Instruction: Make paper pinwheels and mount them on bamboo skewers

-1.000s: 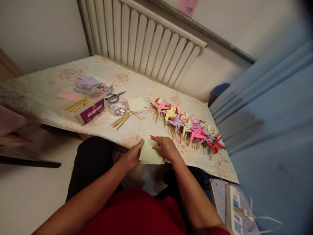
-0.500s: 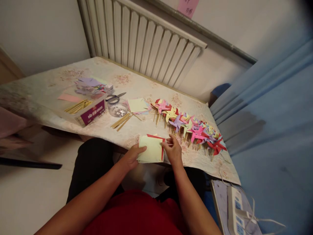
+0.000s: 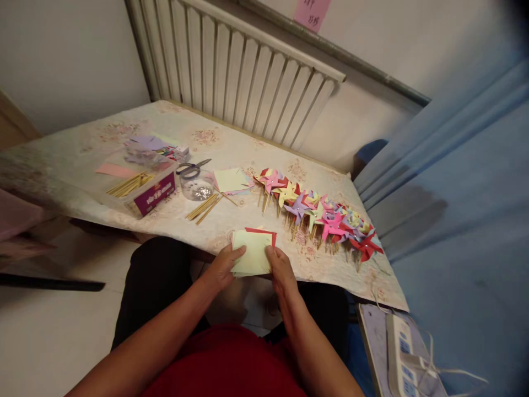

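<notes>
1. Two bare hands, both mine, grip one stack of paper sheets (image 3: 253, 259) in front of me.
2. My left hand (image 3: 225, 266) holds the stack's left side, thumb on the pale green top sheet (image 3: 255, 251); the fingers beneath are hidden.
3. My right hand (image 3: 281, 267) pinches the right side in the same way.
4. I judge the step in hand to be evening up the sheets: a red sheet (image 3: 262, 230) juts out along the far and right edges. The next move calls for light pressure from both sides, thumbs flat, so nothing creases.
5. The stack lies between my hands, touching both, at the near edge of the table (image 3: 239, 149). I cannot tell whether it rests there.
6. Beyond it, to the left, are loose wooden sticks (image 3: 202, 208) and a clear bowl (image 3: 200, 191) with scissors (image 3: 193, 169) by its rim. A second paper pile (image 3: 230, 181) lies farther back. Paper pinwheels (image 3: 298, 208) crowd the table to the right.
</notes>
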### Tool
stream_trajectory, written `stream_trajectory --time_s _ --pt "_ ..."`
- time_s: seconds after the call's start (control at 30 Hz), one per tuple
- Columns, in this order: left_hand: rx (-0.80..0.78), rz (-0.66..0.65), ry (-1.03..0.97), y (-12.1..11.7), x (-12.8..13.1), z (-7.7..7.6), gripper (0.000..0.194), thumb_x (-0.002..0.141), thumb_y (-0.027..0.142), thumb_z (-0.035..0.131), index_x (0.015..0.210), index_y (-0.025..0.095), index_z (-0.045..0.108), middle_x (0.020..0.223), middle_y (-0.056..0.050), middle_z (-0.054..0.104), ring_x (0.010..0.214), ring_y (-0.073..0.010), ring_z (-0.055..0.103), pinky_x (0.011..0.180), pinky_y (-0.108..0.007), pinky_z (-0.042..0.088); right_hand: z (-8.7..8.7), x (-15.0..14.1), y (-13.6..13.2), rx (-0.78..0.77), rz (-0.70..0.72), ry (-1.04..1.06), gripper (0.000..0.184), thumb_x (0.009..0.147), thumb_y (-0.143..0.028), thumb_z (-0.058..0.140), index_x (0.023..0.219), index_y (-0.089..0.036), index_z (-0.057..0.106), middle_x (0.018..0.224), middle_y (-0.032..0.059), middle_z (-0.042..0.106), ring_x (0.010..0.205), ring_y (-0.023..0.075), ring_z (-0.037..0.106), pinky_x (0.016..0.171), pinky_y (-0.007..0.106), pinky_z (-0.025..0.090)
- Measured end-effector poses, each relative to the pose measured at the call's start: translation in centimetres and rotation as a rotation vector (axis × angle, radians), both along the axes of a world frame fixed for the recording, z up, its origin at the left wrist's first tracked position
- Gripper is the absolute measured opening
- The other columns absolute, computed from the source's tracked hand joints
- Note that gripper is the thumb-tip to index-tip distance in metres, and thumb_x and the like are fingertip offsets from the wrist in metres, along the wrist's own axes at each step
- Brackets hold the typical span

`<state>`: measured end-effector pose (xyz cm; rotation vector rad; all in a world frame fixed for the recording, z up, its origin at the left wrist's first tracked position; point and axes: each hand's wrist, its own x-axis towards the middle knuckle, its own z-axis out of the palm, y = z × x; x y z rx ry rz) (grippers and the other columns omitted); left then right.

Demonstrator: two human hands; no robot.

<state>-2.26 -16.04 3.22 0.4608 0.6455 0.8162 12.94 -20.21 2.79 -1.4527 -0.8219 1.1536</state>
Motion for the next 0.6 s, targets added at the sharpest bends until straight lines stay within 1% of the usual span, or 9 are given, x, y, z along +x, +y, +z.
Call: stream_trajectory --time_s 0.17,0.3,0.37,0.47,0.53,0.6 --pt "-0.016 0.074 0.048 -0.28 0.58 -0.08 0.058 0.069 0.031 0.078 0.119 0.008 0.060 0.093 -0.014 0.075 0.080 -0.0268 0.071 0.066 -0.032 0.054 -0.03 -0.68 -0.36 0.030 -0.060 -0.246 0.047 0.080 -0.054 0.059 0.108 -0.017 0.067 0.099 0.0083 0.073 0.092 0.0242 0.065 0.079 0.033 0.049" --pt "0.004 0.075 0.057 -0.39 0.59 -0.20 0.058 0.068 0.028 0.079 0.119 0.010 0.060 0.088 -0.012 0.075 0.075 -0.0255 0.071 0.064 -0.031 0.053 0.33 -0.84 -0.58 0.046 -0.042 -0.284 0.044 0.082 -0.052 0.058 0.108 -0.018 0.066 0.104 0.0078 0.072 0.094 0.0237 0.065 0.081 0.033 0.050" --pt "0.008 0.071 0.055 -0.36 0.48 -0.19 0.060 0.066 0.027 0.079 0.120 0.010 0.060 0.087 -0.011 0.075 0.074 -0.0257 0.071 0.064 -0.032 0.053 0.50 -0.71 -0.55 0.046 -0.010 -0.205 0.044 0.081 -0.053 0.060 0.108 -0.018 0.066 0.102 0.0073 0.073 0.092 0.0233 0.066 0.079 0.032 0.051" --pt "0.003 0.076 0.051 -0.27 0.34 -0.14 0.062 0.065 0.026 0.080 0.121 0.009 0.059 0.088 -0.012 0.075 0.078 -0.0266 0.071 0.068 -0.033 0.054 0.62 -0.45 -0.39 0.031 0.001 0.057 0.044 0.077 -0.053 0.065 0.102 -0.017 0.067 0.090 0.0063 0.074 0.083 0.0231 0.068 0.073 0.033 0.052" --pt "-0.001 0.078 0.046 -0.22 0.30 -0.10 0.064 0.064 0.027 0.081 0.122 0.009 0.059 0.091 -0.013 0.075 0.081 -0.0270 0.071 0.070 -0.033 0.054 0.70 -0.36 -0.33 0.022 -0.006 0.236 0.042 0.073 -0.050 0.071 0.097 -0.016 0.067 0.084 0.0059 0.074 0.078 0.0231 0.069 0.070 0.033 0.053" --pt "-0.002 0.069 0.036 -0.21 0.27 -0.08 0.065 0.064 0.027 0.081 0.122 0.009 0.059 0.092 -0.013 0.075 0.082 -0.0272 0.071 0.072 -0.034 0.054 0.85 -0.36 -0.35 0.018 0.004 0.344 0.042 0.068 -0.044 0.077 0.096 -0.015 0.067 0.082 0.0061 0.075 0.075 0.0229 0.069 0.070 0.034 0.054"
